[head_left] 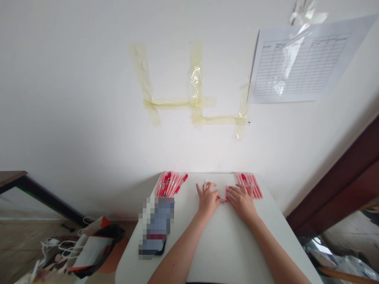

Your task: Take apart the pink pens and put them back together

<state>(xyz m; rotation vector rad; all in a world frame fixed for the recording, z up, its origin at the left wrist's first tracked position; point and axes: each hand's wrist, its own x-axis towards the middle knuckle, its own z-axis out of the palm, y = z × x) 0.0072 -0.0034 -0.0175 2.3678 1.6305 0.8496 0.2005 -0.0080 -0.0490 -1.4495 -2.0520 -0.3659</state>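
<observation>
My left hand (209, 198) is over the middle of the white table, its fingers apart and bent. Its thumb and index fingertip come close to the lower end of a pink-and-red pen (226, 189). My right hand (243, 202) lies at that pen's right side, with its fingertips against it; the thumb is mostly hidden. A small white piece (206, 180) shows behind my left fingers. Beyond the right hand is a row of pink pens (255, 185), some with red parts. At the far left corner lies a larger pile of similar pens (170, 184).
A blurred-out dark phone-like object (160, 227) lies on the table's (222, 252) left side. The white wall (89, 98) behind carries yellowed tape (174, 104) and a printed sheet (299, 67). A bag and cables (94, 246) are at floor level on the left.
</observation>
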